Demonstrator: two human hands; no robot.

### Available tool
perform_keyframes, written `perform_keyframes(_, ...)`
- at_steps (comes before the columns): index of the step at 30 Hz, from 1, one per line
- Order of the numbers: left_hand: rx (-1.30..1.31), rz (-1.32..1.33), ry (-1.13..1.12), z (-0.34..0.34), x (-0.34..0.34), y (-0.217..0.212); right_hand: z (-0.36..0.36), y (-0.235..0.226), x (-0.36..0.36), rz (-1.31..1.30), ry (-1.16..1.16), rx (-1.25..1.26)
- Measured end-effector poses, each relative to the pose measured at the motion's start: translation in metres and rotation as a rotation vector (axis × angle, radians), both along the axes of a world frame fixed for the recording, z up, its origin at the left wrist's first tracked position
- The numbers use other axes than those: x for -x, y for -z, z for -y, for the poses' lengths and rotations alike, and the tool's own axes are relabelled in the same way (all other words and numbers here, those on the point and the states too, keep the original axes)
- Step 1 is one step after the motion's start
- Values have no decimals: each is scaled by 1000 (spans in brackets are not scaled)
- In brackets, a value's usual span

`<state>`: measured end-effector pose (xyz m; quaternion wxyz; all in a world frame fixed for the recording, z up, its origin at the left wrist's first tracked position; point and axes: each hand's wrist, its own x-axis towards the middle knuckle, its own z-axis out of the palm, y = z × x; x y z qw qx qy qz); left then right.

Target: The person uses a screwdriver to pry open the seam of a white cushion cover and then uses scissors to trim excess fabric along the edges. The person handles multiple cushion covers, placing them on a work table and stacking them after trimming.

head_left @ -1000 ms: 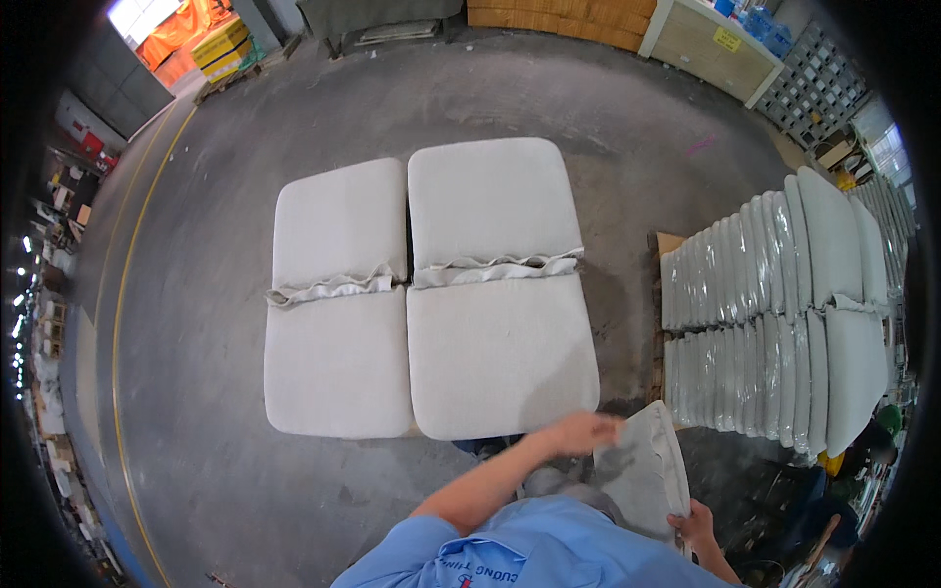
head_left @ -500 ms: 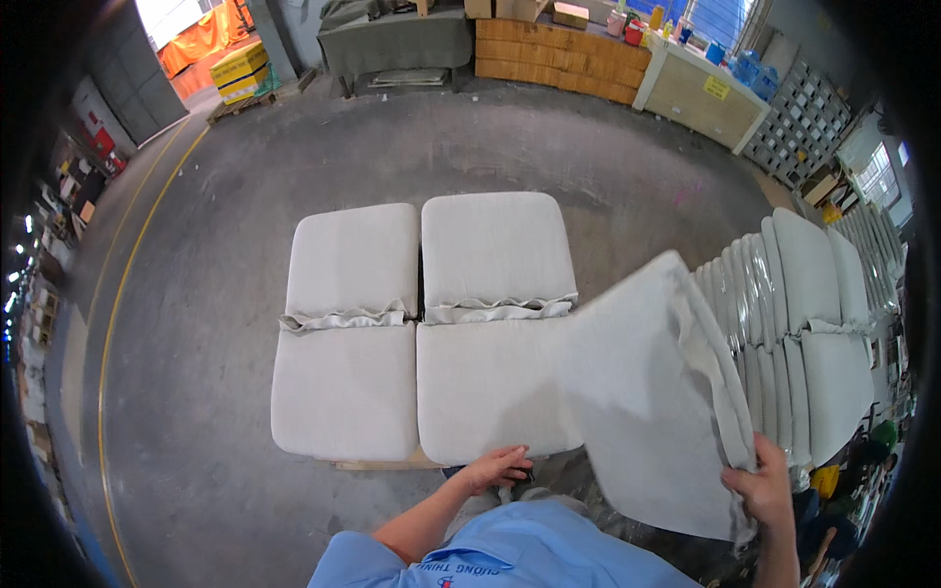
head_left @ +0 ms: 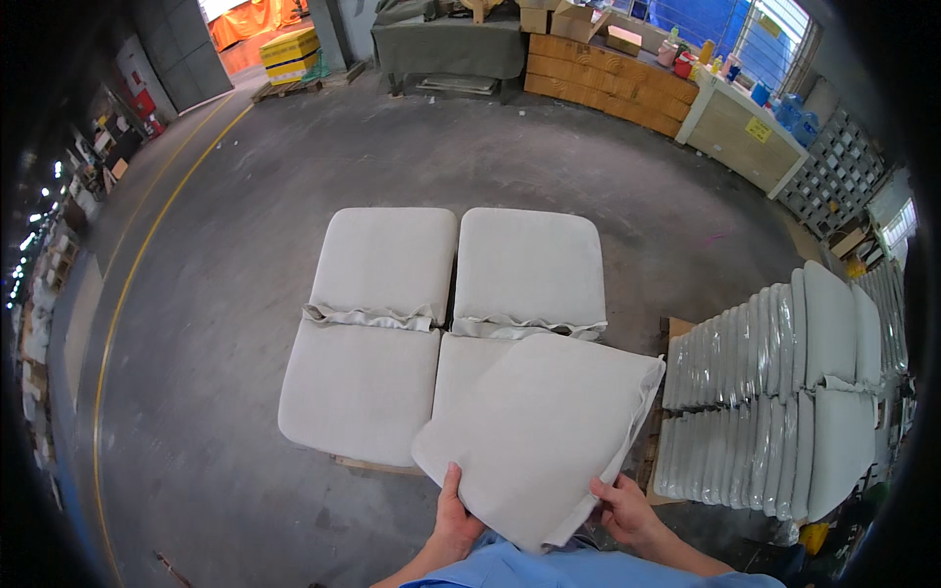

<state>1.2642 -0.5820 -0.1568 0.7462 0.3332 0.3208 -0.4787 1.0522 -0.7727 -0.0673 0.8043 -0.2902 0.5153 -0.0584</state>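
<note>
A light grey square seat cushion (head_left: pixel 549 421) is in both my hands, turned at an angle over the near right cushion (head_left: pixel 469 361) of a block laid two by two. My left hand (head_left: pixel 457 517) grips its near left edge, thumb on top and fingers out of sight underneath. On its right side, close to the near corner, my right hand (head_left: pixel 625 510) pinches the edge. A near left cushion (head_left: pixel 363 392), a far left cushion (head_left: pixel 387 263) and a far right cushion (head_left: pixel 532 265) lie flat. Ruffled fabric flaps (head_left: pixel 377 317) run along the seam between the rows.
Stacks of plastic-wrapped cushions (head_left: pixel 735 348) stand to the right on a pallet. Farther back are a grey covered table (head_left: pixel 446 49), brown cartons (head_left: pixel 608 83) and a pale cabinet (head_left: pixel 740 122). A yellow line (head_left: pixel 127 279) crosses the floor at left.
The cushion has swung left from an upright tilt at my right to nearly flat over the near right cushion. My left hand has taken hold of its edge. The view has shifted.
</note>
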Motion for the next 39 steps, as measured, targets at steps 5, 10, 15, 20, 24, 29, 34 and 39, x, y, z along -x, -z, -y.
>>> perform_keyframes(5,-38,46,81,-7,-23,-1,109,52,46,322,-65,-294)
perform_keyframes(10,-156,212,204,-12,-49,-7,203,117,42,102,-345,-124)
perform_keyframes(15,-563,637,261,-4,-45,-10,163,148,23,-266,-502,71)
perform_keyframes(20,-599,859,358,31,-77,-26,138,167,51,-99,-109,343)
perform_keyframes(24,-548,1139,502,123,-141,-28,184,144,32,-13,116,549)
perform_keyframes(29,-372,1411,439,258,-230,-59,285,113,-40,104,246,857)
perform_keyframes(34,-347,1411,424,336,-274,-43,351,123,-115,171,291,891)
perform_keyframes(39,-693,1065,929,324,-284,91,370,221,-160,-290,-22,724)
